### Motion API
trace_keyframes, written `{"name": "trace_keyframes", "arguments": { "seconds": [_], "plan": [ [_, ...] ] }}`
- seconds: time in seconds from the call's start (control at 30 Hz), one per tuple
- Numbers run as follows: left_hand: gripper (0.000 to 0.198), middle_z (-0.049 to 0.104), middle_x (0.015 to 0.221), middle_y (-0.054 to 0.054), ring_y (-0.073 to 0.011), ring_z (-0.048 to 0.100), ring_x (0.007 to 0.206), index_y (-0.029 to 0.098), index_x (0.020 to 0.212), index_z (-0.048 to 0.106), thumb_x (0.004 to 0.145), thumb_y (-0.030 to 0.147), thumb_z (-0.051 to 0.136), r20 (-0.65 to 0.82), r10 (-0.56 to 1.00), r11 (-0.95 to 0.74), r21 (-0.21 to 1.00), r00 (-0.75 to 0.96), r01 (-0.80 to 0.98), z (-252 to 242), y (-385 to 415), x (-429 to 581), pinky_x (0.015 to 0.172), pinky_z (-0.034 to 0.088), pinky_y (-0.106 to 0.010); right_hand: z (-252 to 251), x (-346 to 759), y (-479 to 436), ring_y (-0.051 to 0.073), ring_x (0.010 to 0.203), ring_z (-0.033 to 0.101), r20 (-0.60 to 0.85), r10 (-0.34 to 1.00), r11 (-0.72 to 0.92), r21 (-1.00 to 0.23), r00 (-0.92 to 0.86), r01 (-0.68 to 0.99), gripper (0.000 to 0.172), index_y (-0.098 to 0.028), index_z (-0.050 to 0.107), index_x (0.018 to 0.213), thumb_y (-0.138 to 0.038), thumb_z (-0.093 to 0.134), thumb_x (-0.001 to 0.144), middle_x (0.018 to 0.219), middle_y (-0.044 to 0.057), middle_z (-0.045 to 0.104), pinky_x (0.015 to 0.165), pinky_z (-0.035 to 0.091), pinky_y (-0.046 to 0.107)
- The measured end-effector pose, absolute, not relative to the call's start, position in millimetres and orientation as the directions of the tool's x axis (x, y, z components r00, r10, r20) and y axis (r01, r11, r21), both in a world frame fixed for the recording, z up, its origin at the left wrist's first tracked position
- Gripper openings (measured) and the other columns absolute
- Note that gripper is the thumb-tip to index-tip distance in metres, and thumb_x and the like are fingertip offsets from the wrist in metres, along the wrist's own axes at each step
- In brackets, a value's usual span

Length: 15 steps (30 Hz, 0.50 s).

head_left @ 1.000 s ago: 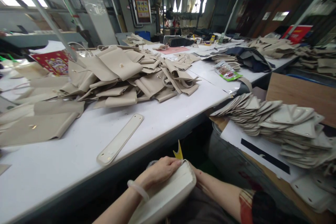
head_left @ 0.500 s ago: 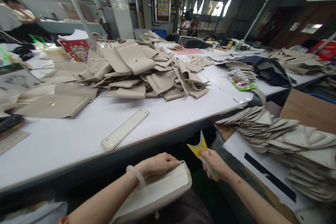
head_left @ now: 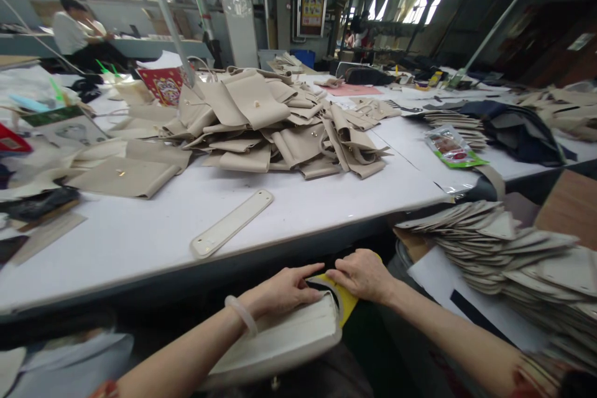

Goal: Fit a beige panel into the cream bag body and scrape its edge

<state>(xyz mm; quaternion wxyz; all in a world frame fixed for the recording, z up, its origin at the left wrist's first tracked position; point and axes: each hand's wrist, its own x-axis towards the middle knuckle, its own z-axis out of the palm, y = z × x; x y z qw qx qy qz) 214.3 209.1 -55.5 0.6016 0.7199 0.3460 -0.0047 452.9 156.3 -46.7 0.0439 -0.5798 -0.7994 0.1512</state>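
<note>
**Presently at the lap: cream piece and yellow card**

Item 1. Left hand (head_left: 284, 291) is lying flat on a cream padded bag piece (head_left: 284, 336) that is resting on the person's lap, below the edge of the white surface (head_left: 140, 242); its fingers are stretched out and pressing on the piece's top edge, not closed round it.

Item 2. Right hand (head_left: 361, 273) is pressing a yellow card (head_left: 347, 305) against the end of the cream piece; fingers are curled loosely over the card, pinning it rather than gripping it fully.

Item 3. A cream strap strip (head_left: 232, 224) is lying alone on the surface, well apart from both hands.

Item 4. A heap of beige folded flaps (head_left: 280, 130) is sitting further back on the surface.

Item 5. Stacks of cream triangular pieces (head_left: 489, 242) are fanning out to the right, beside the surface.

Progress, as judged: the card is meeting the piece's end, so this one piece appears mid-work; the heap and stacks suggest much is waiting.
</note>
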Motion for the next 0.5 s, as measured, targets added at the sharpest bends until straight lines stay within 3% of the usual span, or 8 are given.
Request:
{"name": "trace_keyframes", "arguments": {
  "seconds": [0.2, 0.33, 0.5],
  "plan": [
    [0.050, 0.071, 0.108, 0.001, -0.0201, 0.062, 0.091, 0.030, 0.137, 0.055, 0.089, 0.043, 0.059, -0.306, 0.437, -0.123, 0.911, 0.846, 0.393, -49, 210, 214, 0.079, 0.044, -0.025, -39, 444, 168, 0.020, 0.064, 0.063, -0.084, 0.877, 0.463, -0.111, -0.473, 0.879, 0.054, -0.018, 0.063, 0.070, -0.053, 0.035, 0.100, 0.070, 0.008, 0.070, 0.060, 0.024, 0.032],
    [0.043, 0.072, 0.107, 0.002, -0.0203, 0.063, 0.091, 0.033, 0.132, 0.060, 0.091, 0.046, 0.056, -0.326, 0.451, -0.163, 0.885, 0.831, 0.435, -45, 209, 212, 0.079, 0.046, -0.026, -39, 442, 167, 0.020, 0.063, 0.064, -0.054, 0.848, 0.525, -0.061, -0.528, 0.849, 0.049, -0.021, 0.062, 0.070, -0.049, 0.037, 0.101, 0.068, 0.005, 0.069, 0.060, 0.027, 0.033],
    [0.051, 0.068, 0.123, 0.002, -0.0269, 0.064, 0.106, 0.042, 0.136, 0.053, 0.088, 0.059, 0.055, -0.387, 0.462, -0.258, 0.802, 0.798, 0.539, -44, 203, 208, 0.091, 0.048, -0.036, -73, 455, 158, 0.018, 0.051, 0.060, 0.142, 0.775, 0.624, -0.018, -0.616, 0.781, 0.055, -0.024, 0.064, 0.070, -0.045, 0.027, 0.103, 0.058, 0.004, 0.064, 0.055, 0.033, 0.033]
  ]
}}
